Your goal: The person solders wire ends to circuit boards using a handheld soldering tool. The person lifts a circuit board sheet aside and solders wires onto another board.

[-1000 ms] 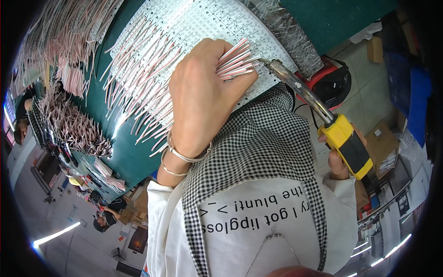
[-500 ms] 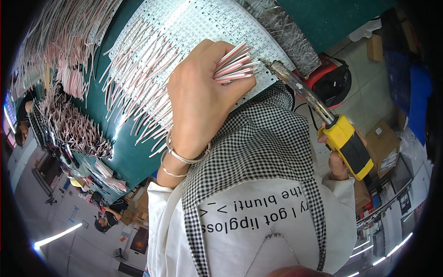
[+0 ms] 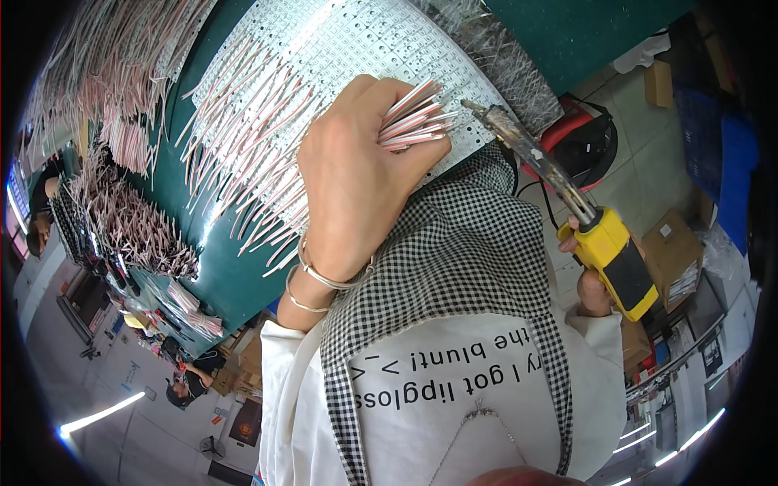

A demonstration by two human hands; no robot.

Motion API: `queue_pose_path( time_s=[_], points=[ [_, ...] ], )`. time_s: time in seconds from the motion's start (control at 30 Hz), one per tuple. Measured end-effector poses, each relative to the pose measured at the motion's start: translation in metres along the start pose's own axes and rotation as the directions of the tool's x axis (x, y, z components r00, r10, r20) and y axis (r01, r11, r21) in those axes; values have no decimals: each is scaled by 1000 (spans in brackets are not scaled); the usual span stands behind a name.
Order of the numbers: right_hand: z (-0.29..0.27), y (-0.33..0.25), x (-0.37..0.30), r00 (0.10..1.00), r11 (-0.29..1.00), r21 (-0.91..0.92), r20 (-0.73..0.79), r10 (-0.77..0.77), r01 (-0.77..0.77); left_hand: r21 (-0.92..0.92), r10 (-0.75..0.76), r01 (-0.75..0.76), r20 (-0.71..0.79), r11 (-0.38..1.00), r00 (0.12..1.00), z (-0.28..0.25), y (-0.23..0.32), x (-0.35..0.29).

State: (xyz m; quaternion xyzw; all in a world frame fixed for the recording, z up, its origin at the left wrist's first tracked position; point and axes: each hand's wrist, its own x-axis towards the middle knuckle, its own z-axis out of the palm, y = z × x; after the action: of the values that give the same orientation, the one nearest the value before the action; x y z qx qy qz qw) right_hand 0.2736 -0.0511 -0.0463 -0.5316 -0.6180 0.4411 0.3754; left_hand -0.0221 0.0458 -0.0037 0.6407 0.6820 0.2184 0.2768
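My left hand [image 3: 352, 166] is closed round a bundle of short red-and-white wires [image 3: 415, 121], their ends fanning out to the right. It rests over a large white panel of small circuit boards [image 3: 356, 44]. Rows of wires [image 3: 243, 138] stick out from the panel to the left of this hand. In my right hand [image 3: 594, 293], partly hidden behind the handle, is a yellow-and-black soldering gun [image 3: 608, 235]. Its dark, stained barrel slants up to the left, with the tip just above the panel, a little right of the wire ends and apart from them.
On the green table [image 3: 182, 162], more wired panels [image 3: 121, 49] lie at the far left, with a dense wire pile [image 3: 134, 215] nearer. A plastic-wrapped stack [image 3: 506, 61] borders the panel. A red-and-black object [image 3: 579, 142] and cardboard boxes [image 3: 673, 251] are at right. Another person [image 3: 190, 385] is at lower left.
The soldering gun's barrel and tip have shifted slightly to the right, away from the wire ends. My left hand has moved a little right and nearer with the bundle.
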Motion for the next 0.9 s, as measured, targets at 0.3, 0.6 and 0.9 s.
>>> queue_pose_path(
  time_s=[0.3,0.6,0.9],
  points=[
    [-6,-5,-5,1000,990,-142,-10,1,-3,-133,37,-28,65,991,997,-20,-4,3],
    [-11,-43,23,995,993,-71,30,96,-94,16,94,-93,-66,996,993,-58,-11,21],
    [-5,-48,42,999,995,-97,29,39,-36,26,-88,87,50,996,995,-46,-2,27]
  ],
)
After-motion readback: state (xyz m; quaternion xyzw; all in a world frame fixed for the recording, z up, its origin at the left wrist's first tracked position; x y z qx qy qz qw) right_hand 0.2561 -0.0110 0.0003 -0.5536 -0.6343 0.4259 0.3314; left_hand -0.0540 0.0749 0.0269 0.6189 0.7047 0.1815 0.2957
